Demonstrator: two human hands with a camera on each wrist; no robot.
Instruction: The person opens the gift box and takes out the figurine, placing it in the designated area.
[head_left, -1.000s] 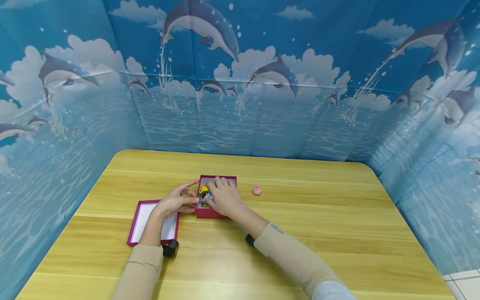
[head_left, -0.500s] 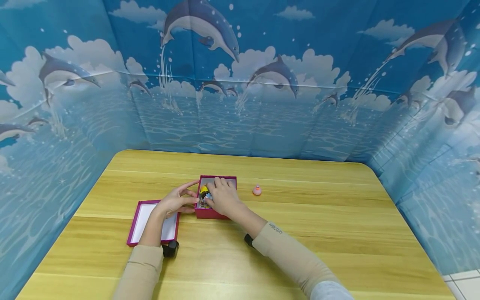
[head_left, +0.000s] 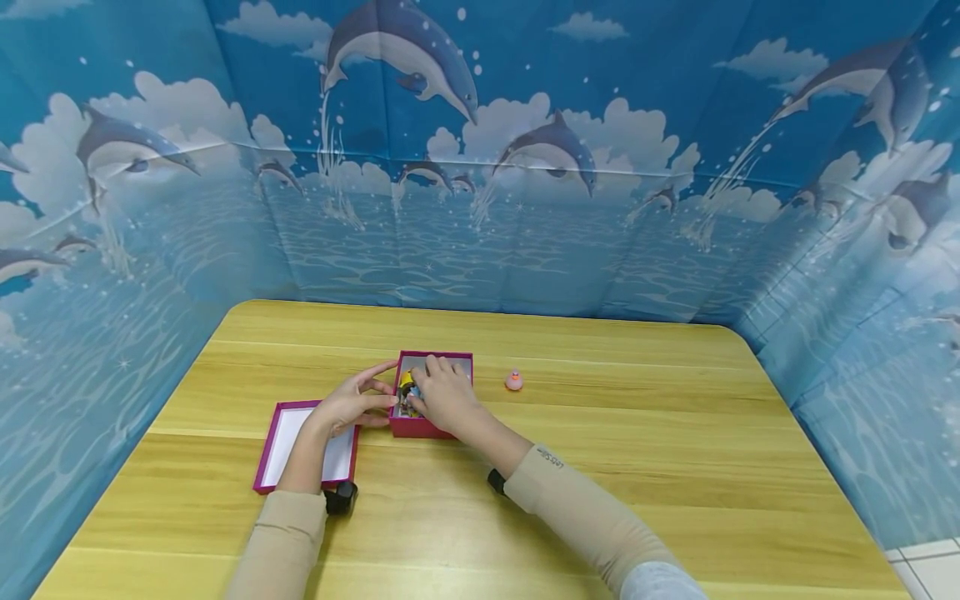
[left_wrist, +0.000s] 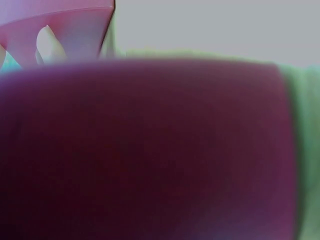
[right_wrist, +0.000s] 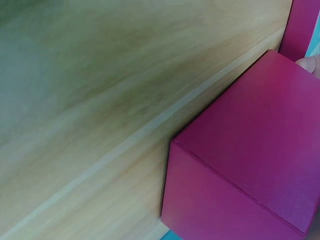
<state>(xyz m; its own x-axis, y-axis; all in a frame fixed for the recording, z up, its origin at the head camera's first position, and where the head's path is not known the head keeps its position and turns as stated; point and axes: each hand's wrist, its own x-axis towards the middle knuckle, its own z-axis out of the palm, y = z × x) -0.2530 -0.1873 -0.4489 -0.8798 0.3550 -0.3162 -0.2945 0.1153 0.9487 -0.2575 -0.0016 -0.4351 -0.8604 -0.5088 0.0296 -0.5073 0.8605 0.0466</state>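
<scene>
1. The left hand (head_left: 347, 406) steadies the open magenta box (head_left: 420, 427) at its left wall, thumb and fingers curved against it; I would say it grips the box lightly.
2. The right hand (head_left: 446, 397) reaches into the box from above, its fingers curled down over the contents. They seem to pinch one of the small toys (head_left: 408, 390), though from the head view I cannot tell which piece.
3. The box sits near the middle of the wooden counter (head_left: 600, 467). Inside it I can make out a yellow and a bluish shape, crowded against the left wall under the fingers; the rest of the inside is hidden by the hand.
4. To do this well, I judge the left hand should hold the box firmly against the counter so the box does not slide or tip, while the right works with fingertips only and moves straight up or down past the walls.
5. The box lid (head_left: 288, 446) lies upside down just left of the box, its white inside showing under the left forearm.
6. A small pink toy figure (head_left: 513, 381) stands alone on the counter, right of the box and apart from it.
7. The right wrist view shows only the box's outer magenta corner (right_wrist: 250, 165) resting on the wood; the left wrist view is too blurred to read.
</scene>
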